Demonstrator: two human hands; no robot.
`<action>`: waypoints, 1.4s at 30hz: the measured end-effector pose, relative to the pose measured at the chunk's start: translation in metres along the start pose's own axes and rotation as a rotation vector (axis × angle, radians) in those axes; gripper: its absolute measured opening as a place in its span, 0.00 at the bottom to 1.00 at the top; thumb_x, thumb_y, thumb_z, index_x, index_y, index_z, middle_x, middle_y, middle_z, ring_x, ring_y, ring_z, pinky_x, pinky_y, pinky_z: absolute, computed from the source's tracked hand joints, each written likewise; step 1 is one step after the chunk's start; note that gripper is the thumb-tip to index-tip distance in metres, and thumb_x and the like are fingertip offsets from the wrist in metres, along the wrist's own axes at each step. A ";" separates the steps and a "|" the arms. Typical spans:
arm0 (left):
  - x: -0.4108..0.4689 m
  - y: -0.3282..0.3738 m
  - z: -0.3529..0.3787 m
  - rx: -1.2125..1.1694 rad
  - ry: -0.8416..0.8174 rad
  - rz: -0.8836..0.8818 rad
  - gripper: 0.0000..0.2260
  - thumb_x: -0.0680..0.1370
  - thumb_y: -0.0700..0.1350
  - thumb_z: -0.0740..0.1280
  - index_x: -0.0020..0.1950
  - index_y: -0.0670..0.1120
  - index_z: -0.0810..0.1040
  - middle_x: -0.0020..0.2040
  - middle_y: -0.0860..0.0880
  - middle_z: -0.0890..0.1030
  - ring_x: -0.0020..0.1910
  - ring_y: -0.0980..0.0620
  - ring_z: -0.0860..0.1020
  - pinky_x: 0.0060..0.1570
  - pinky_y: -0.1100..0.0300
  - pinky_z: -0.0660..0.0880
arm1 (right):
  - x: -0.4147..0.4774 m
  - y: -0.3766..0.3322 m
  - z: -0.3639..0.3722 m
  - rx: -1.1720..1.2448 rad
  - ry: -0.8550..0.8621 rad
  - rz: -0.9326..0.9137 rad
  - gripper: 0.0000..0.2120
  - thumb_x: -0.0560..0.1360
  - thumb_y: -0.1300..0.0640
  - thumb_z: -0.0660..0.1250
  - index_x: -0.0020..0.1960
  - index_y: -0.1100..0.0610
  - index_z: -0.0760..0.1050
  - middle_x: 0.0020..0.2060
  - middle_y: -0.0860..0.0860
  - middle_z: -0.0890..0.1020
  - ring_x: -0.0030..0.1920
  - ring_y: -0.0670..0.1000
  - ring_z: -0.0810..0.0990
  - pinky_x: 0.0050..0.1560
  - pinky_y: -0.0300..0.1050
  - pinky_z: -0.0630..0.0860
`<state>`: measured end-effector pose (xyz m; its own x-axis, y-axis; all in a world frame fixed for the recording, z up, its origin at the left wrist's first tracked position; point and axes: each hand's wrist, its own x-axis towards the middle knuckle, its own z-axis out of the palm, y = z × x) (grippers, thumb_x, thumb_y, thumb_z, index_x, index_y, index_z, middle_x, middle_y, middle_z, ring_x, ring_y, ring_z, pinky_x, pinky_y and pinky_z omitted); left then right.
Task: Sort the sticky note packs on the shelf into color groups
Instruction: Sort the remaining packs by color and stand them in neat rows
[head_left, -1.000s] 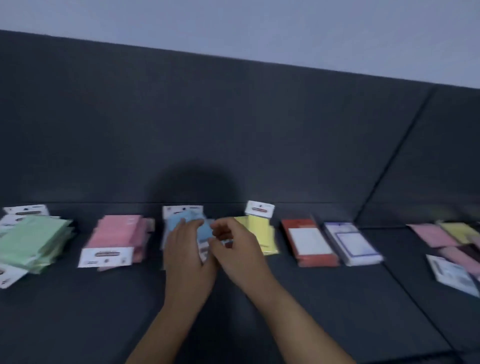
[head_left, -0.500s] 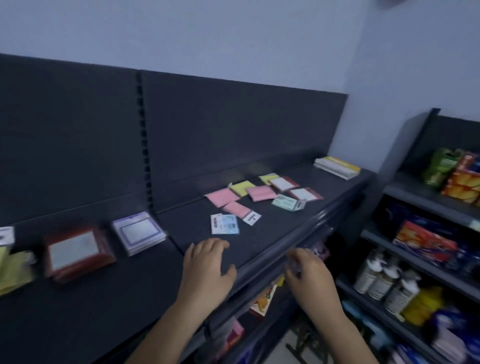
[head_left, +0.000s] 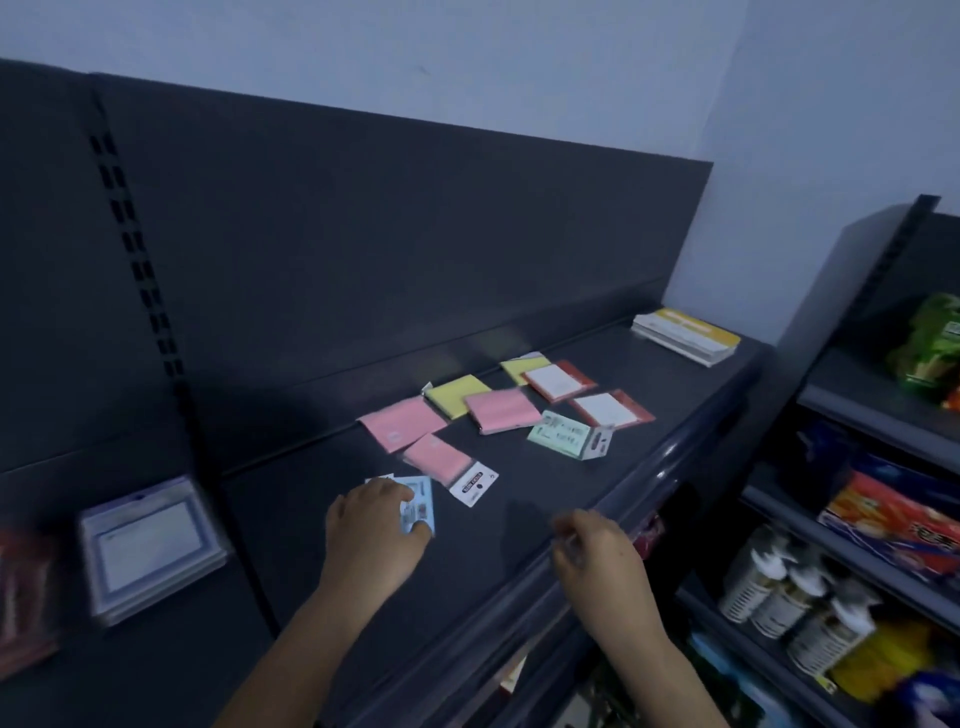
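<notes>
**While the blue pack is being covered: slide and mix-up risks**

While the blue pack (head_left: 422, 494) is being covered by the left hand (head_left: 374, 527), it is lying flat on the shelf (head_left: 519, 525), toward the front edge and just beside the tabbed pink pack (head_left: 442, 461).

Risks, as judged:
- The thin pack is probably being pressed rather than lifted. It could be slid into the pink pack and nudge it askew.
- It could be dragged over the front edge if no fingertip is being worked under a side.
- A flush-lying sleeve is likely being made hard to pinch.

Left hand: it is being held palm down, with fingers being laid across the pack's near half. Whether the pack is being pinched or only pressed cannot be told.

Right hand (head_left: 597, 551): it is being held over the front edge with fingers loosely curled. Nothing is being seen in it, and its outline is being blurred.
</notes>
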<state>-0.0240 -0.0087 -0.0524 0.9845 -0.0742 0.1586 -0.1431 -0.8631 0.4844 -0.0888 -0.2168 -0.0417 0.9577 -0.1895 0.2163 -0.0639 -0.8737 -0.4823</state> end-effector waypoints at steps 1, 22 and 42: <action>0.010 -0.002 0.002 0.008 -0.012 -0.019 0.16 0.74 0.50 0.65 0.61 0.50 0.74 0.62 0.53 0.75 0.62 0.53 0.71 0.63 0.59 0.62 | 0.012 -0.002 0.004 -0.003 -0.019 -0.020 0.11 0.74 0.60 0.64 0.55 0.56 0.77 0.50 0.51 0.79 0.53 0.51 0.76 0.53 0.43 0.72; 0.113 0.050 0.079 0.275 -0.014 -0.523 0.35 0.72 0.69 0.58 0.71 0.49 0.58 0.69 0.49 0.64 0.67 0.48 0.63 0.63 0.52 0.63 | 0.229 0.057 0.052 0.091 -0.224 -0.471 0.14 0.75 0.58 0.63 0.60 0.54 0.75 0.56 0.50 0.77 0.57 0.50 0.72 0.57 0.39 0.68; 0.114 0.084 0.074 -0.145 0.117 -0.691 0.11 0.76 0.42 0.63 0.57 0.44 0.68 0.48 0.46 0.77 0.46 0.44 0.77 0.43 0.52 0.76 | 0.280 0.054 0.073 -0.188 -0.284 -0.307 0.33 0.65 0.39 0.72 0.62 0.54 0.67 0.59 0.52 0.75 0.61 0.54 0.72 0.60 0.50 0.67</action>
<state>0.0837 -0.1265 -0.0577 0.8389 0.5264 -0.1387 0.4895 -0.6179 0.6153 0.1962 -0.2844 -0.0694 0.9775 0.1987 0.0713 0.2106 -0.9412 -0.2643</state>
